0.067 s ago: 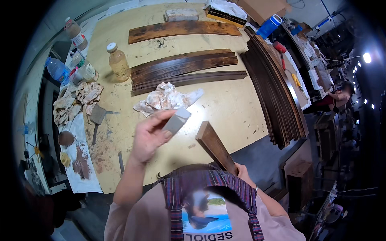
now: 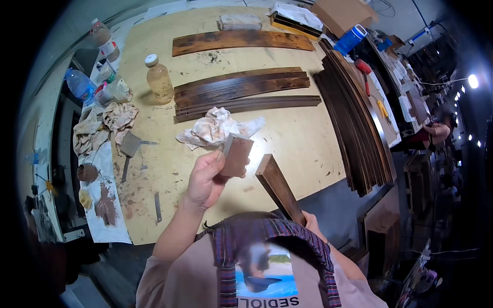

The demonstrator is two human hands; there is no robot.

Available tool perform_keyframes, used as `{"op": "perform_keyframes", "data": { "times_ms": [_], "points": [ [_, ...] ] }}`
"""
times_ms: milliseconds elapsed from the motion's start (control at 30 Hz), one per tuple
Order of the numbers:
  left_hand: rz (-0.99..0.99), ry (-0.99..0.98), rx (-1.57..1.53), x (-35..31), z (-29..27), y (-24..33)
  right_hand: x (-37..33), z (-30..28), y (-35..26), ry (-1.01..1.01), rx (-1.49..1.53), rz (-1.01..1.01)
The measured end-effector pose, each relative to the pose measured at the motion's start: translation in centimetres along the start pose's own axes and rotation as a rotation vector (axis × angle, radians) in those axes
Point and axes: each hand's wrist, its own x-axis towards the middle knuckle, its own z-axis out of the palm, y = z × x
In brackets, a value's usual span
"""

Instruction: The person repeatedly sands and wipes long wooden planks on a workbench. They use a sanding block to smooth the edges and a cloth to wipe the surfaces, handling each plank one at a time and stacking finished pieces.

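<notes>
My left hand (image 2: 206, 177) is closed round a sanding block (image 2: 238, 156), its broad brownish face turned up and its edge grey. The block is above the table, just in front of a crumpled, stained white rag (image 2: 213, 127). Lower right, my right hand (image 2: 310, 224) grips the near end of a dark brown wooden board (image 2: 279, 186); its far end points up and left toward the block, with a gap between them. Part of my right hand's fingers is hidden behind the board.
Dark stained boards (image 2: 241, 87) lie across the table (image 2: 287, 133). Many more form a long stack (image 2: 354, 123) on the right, beside a red mallet (image 2: 363, 66). A capped bottle (image 2: 159, 82), more bottles and rags (image 2: 120, 118) stand left. A person (image 2: 436, 128) is far right.
My left hand has turned the sanding block, so its brown face now shows, and moved slightly right and lower. The board in my right hand has barely moved.
</notes>
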Motion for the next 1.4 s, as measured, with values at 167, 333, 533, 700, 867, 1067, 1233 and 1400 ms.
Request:
{"op": "perform_keyframes", "data": {
  "times_ms": [167, 333, 533, 700, 867, 1067, 1233, 1400],
  "points": [
    [0.010, 0.125, -0.258, -3.1, -2.3, -0.4, 0.4, 0.7, -4.5, -0.009, -0.119, 0.068],
    [0.062, 0.439, 0.081, -4.8, -4.8, 0.9, 0.7, 1.4, -1.8, 0.028, -0.142, 0.185],
    [0.433, 1.051, 0.750, -14.7, -12.9, 3.8, 4.8, -1.6, 3.3, -0.084, -0.275, 0.146],
    [0.632, 1.613, 1.533, -26.0, -26.0, 9.8, 5.4, -3.5, 8.8, -0.106, -0.258, 0.118],
    [0.295, 1.807, 1.896, -29.9, -26.8, 12.3, 5.6, -0.4, -2.6, -0.109, -0.429, 0.188],
    [0.461, 1.860, 1.708, -31.3, -30.3, 12.0, 5.2, -1.0, -2.6, -0.108, -0.512, 0.191],
    [0.190, 1.837, 1.814, -31.6, -29.1, 11.6, 5.0, -0.2, -2.9, -0.048, -0.397, 0.233],
    [0.219, 1.726, 1.894, -31.6, -31.0, 11.8, 4.7, 0.9, -1.5, -0.047, -0.414, 0.182]
  ]
}}
